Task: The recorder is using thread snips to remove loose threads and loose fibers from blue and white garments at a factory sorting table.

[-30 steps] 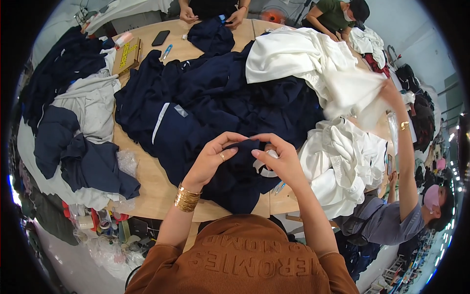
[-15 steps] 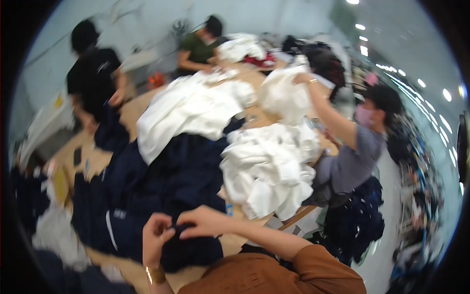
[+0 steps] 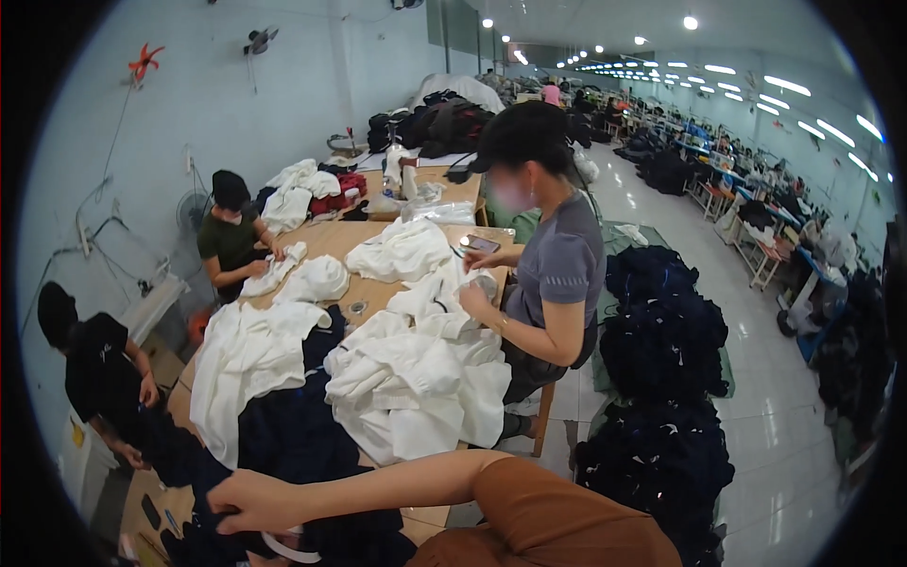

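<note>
Right hand (image 3: 253,503) low over the navy garments (image 3: 300,420), fingers bent downward; whether they pinch cloth, I cannot tell.

Navy garments spread across the wooden table (image 3: 326,234) beneath the hand, and a curved white strip (image 3: 289,551) shows just below it, perhaps a band or tape, too cut off to tell. The person's bare right forearm (image 3: 397,482) crosses in front, hiding part of the cloth; one white garment (image 3: 250,354) overlaps the navy from above. Beside it rises a white garment heap (image 3: 416,383), next to a masked co-worker in grey (image 3: 564,260). Navy bundles (image 3: 661,326) line the floor beyond.
</note>
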Available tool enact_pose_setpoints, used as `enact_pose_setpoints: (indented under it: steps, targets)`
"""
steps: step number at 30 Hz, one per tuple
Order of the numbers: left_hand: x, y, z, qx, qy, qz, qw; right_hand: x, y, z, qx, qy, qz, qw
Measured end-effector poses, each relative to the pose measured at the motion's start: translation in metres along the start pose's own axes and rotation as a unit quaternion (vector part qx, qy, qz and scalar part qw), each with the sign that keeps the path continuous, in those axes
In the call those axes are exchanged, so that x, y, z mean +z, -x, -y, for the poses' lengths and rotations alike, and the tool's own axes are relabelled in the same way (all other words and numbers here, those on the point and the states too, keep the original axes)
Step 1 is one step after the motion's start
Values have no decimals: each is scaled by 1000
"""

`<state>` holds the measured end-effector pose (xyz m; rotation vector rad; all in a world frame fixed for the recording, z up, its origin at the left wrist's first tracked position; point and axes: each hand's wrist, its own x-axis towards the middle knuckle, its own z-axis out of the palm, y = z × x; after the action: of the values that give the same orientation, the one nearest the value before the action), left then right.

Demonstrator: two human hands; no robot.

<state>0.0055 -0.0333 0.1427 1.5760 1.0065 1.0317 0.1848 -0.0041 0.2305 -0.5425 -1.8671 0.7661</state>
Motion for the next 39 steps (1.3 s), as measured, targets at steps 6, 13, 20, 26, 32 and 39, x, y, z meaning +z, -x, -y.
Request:
enact_pose_setpoints:
  steps: [6,13,20,26,32,39]
  targets:
    - [10,-16,-46,95,-122,-125,980,-37,13,20,-23,-40,-141,989]
    - [-39,-2,-103,219,-197,-161,942,-75,32,49,-88,-83,-157,980]
    - [25,-4,-151,302,-157,-159,927,-135,88,126,-211,-136,-44,967]
    - [64,-8,-161,306,-183,-115,927,-139,190,-7,-20,63,416,907]
    - [99,-9,-157,302,-204,-91,927,-200,281,20,236,-117,347,900]
    - [154,-19,-142,300,-205,-53,930,-207,415,-5,557,-216,11,802]
